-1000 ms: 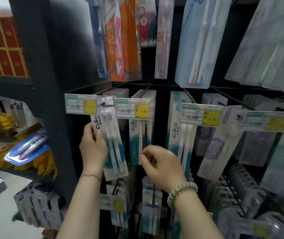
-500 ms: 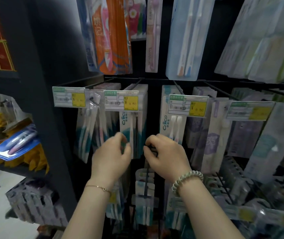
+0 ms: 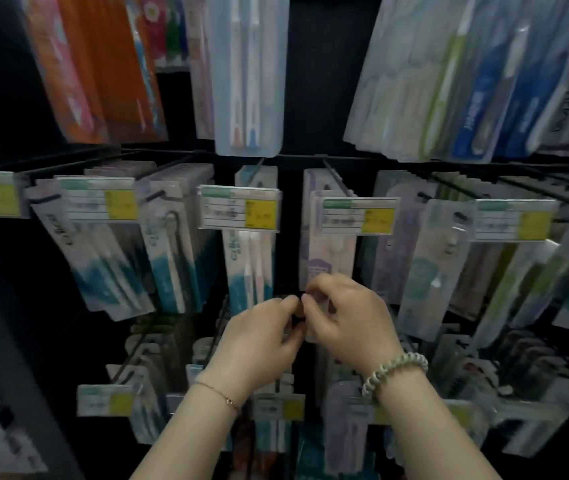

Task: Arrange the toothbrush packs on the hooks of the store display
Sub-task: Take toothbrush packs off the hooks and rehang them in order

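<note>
The lilac and white toothbrush pack (image 3: pixel 332 252) hangs from a black hook (image 3: pixel 335 181) in the middle row of the display. My right hand (image 3: pixel 350 323) curls its fingers round the lower end of this pack. My left hand (image 3: pixel 259 344) meets it from the left, fingertips pinching the same lower edge; blur hides the exact contact. A teal and white pack (image 3: pixel 249 268) hangs on the hook just to the left. Further teal packs (image 3: pixel 169 258) hang slanted at the left.
Yellow price tags (image 3: pixel 240 211) sit at the hook ends across the row. Larger packs (image 3: pixel 248 81) hang overhead, and green and blue ones (image 3: pixel 477 98) at the upper right. A lower row of hooks with packs (image 3: pixel 278 408) juts out under my wrists.
The view has swung right. My left hand let go of the far-left teal pack and moved right. Both hands now meet at the lilac pack's lower end.
</note>
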`<state>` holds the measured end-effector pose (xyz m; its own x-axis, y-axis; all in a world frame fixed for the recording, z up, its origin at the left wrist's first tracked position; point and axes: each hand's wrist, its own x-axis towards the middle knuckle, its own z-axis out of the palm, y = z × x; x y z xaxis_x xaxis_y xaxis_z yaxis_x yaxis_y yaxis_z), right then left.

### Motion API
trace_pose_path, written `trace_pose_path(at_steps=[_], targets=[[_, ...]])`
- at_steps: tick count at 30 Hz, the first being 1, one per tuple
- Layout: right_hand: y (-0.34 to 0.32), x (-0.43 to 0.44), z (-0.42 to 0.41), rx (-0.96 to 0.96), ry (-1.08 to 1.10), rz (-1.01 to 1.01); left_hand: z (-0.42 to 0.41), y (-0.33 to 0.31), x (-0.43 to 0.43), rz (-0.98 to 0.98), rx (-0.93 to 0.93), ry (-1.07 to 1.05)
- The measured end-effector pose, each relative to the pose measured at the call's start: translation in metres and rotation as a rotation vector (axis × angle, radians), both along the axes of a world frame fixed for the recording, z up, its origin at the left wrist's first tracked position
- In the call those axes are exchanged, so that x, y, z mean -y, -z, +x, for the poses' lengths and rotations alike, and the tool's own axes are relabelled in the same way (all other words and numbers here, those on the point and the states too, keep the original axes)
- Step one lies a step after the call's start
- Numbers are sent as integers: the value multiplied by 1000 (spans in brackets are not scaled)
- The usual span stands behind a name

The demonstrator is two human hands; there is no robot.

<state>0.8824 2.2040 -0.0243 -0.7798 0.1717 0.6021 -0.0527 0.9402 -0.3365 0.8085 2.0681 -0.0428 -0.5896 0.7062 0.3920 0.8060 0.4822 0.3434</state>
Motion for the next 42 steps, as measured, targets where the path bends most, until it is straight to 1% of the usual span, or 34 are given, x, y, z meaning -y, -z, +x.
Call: trace_pose_path(at_steps=[3, 6, 11, 17, 21, 23, 25, 29, 32, 36, 42], targets=[[0, -27, 15, 30, 13, 16, 12, 3, -29, 35, 33, 35], [-3, -55, 30, 72, 50, 89, 25, 6, -59, 71, 20, -21], [-1, -95, 43, 65, 72, 156, 42, 8, -98, 101, 4, -86], [-2, -128, 54, 2, 62, 156, 49, 1, -135, 295, 39, -113], [-8, -142, 59, -63, 51, 149, 32, -9, -161, 427, 127, -105], [-9, -147, 61, -82, 46, 167, 18, -14, -173, 424, 159, -136], [-8, -150, 62, -57, 34, 183, 4, -18, -184, 404, 180, -141], [-2, -149, 65, -31, 31, 262, -12, -26, -204, 433, 260, -149], [0, -150, 67, 9, -5, 274, -12, -32, -214, 518, 362, -118], [-2, -151, 76, 101, -71, 250, -4, -34, -221, 654, 413, -109], [-5, -154, 90, 139, -85, 203, 2, -29, -228, 783, 497, -62]])
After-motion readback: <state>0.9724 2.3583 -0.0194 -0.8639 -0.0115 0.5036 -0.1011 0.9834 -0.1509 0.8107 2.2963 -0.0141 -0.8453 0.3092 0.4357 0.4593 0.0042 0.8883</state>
